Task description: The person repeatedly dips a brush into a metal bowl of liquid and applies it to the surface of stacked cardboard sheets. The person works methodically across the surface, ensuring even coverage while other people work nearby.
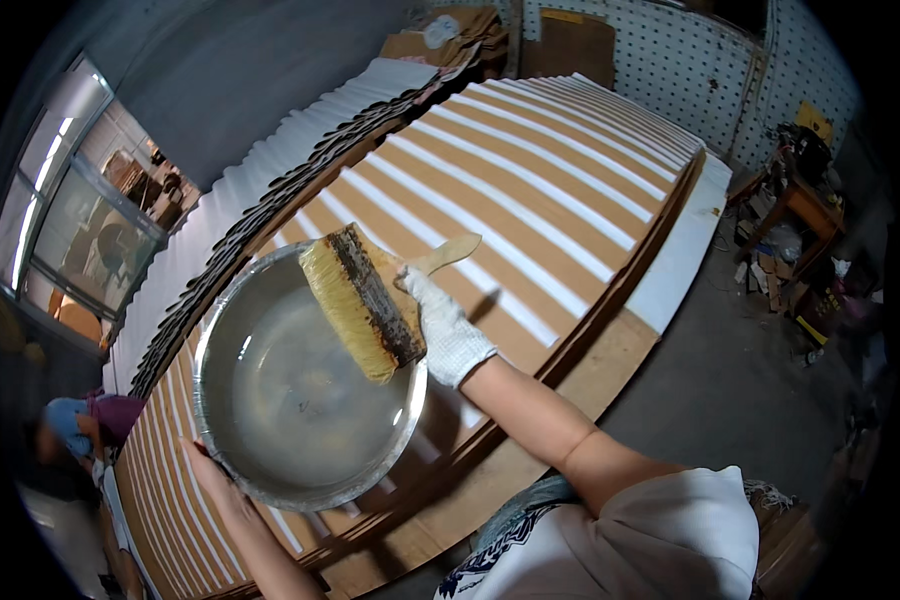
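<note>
My right hand (443,330), in a white knitted glove, grips a wide flat brush (375,295) by its wooden body. Its pale handle (452,252) points away to the right, and the yellow bristles (345,315) hang over a round metal basin (208,400). Cloudy greyish liquid (305,400) covers the basin's bottom. Bare, my left hand (210,475) presses against the basin's near left side and holds it; part of its fingers is hidden. Beneath the basin spread brown sheets (530,190) with white stripes, stacked in overlapping rows on a board.
A long row of pale overlapped sheets (250,175) lies beyond the stack. The wooden board's edge (610,365) runs along the near side. At far left, a person in blue (67,420) bends by the sheets. A cluttered wooden stand (805,205) is on the right.
</note>
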Available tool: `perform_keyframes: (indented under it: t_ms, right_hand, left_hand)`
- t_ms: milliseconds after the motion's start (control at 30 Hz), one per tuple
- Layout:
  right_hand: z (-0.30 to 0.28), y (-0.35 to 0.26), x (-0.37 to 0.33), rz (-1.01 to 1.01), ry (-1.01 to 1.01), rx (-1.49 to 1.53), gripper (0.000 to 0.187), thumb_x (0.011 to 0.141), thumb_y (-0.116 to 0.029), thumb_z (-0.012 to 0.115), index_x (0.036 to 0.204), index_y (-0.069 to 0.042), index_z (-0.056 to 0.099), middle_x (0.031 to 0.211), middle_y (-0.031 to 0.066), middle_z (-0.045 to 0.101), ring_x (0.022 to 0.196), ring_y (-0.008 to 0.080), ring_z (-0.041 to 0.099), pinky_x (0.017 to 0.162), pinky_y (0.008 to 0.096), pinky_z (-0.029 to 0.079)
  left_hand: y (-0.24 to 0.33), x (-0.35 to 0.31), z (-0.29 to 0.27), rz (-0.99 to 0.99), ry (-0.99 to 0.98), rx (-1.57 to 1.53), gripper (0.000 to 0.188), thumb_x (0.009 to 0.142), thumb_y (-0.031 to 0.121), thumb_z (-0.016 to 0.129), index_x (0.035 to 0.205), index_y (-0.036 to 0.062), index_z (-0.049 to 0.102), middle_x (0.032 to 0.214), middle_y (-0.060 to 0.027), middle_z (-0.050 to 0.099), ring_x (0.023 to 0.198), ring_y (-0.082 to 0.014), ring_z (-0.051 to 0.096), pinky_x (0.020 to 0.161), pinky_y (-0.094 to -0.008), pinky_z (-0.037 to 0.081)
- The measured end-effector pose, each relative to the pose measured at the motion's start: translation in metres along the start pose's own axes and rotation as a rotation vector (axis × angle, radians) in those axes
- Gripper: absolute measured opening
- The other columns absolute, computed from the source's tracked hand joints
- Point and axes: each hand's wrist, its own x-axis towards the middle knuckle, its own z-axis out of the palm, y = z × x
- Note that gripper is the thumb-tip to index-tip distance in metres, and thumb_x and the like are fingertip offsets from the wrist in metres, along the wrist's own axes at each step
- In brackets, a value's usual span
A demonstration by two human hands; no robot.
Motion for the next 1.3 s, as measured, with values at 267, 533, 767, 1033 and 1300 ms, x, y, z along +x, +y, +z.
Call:
perform_keyframes:
  t_ms: [267,533,767,1033,1300]
  right_hand:
    - [-0.027,-0.232,-0.026,-0.112,-0.03,-0.202,0.037,0.104,-0.03,0.052,0.131,-0.005,0.057,0.119,0.0148,0.067,0.106,0.0254,0.067,0.093,0.0419,0.057]
    - [-0.115,-0.375,0.041,-0.321,0.085,-0.394,0.038,0.098,-0.026,0.06,0.128,-0.003,0.061,0.115,0.0142,0.07,0.099,0.0264,0.069,0.089,0.0408,0.059]
    - [-0.21,-0.414,0.094,-0.358,0.269,-0.494,0.043,0.098,-0.032,0.061,0.131,-0.005,0.06,0.125,0.0121,0.066,0.111,0.0264,0.065,0.095,0.0429,0.055]
    - [-0.14,-0.419,0.075,-0.46,0.125,-0.963,0.046,0.096,-0.029,0.063,0.127,0.005,0.059,0.119,0.0166,0.069,0.098,0.0228,0.07,0.088,0.0369,0.057]
    - [-0.139,-0.311,0.093,-0.594,0.216,-2.342,0.058,0.08,-0.055,0.071,0.087,0.003,0.073,0.093,0.03,0.069,0.089,0.0408,0.069,0.082,0.0465,0.053]
  left_hand:
    - [-0.121,-0.087,0.205,-0.102,-0.071,-0.058,0.054,0.107,0.053,0.037,0.077,0.0123,0.056,0.076,-0.0014,0.061,0.074,-0.0148,0.058,0.071,-0.0325,0.051]
    - [-0.162,-0.16,0.375,-0.094,-0.128,-0.127,0.051,0.109,0.047,0.034,0.077,0.0099,0.048,0.073,0.0,0.05,0.068,-0.0127,0.047,0.067,-0.0323,0.045]
    - [-0.177,-0.182,0.427,-0.023,-0.095,0.096,0.05,0.109,0.046,0.035,0.079,0.0078,0.049,0.072,0.0017,0.044,0.07,-0.0118,0.041,0.069,-0.0291,0.04]
    - [-0.17,-0.195,0.337,0.008,-0.216,0.166,0.03,0.108,0.035,0.044,0.111,0.0069,0.054,0.069,0.0022,0.047,0.052,-0.0042,0.042,0.043,-0.0214,0.035]
    - [-0.148,-0.257,0.216,-0.026,-0.149,0.102,0.024,0.107,0.028,0.048,0.115,0.006,0.055,0.074,0.0017,0.05,0.058,-0.003,0.045,0.048,-0.0186,0.038]
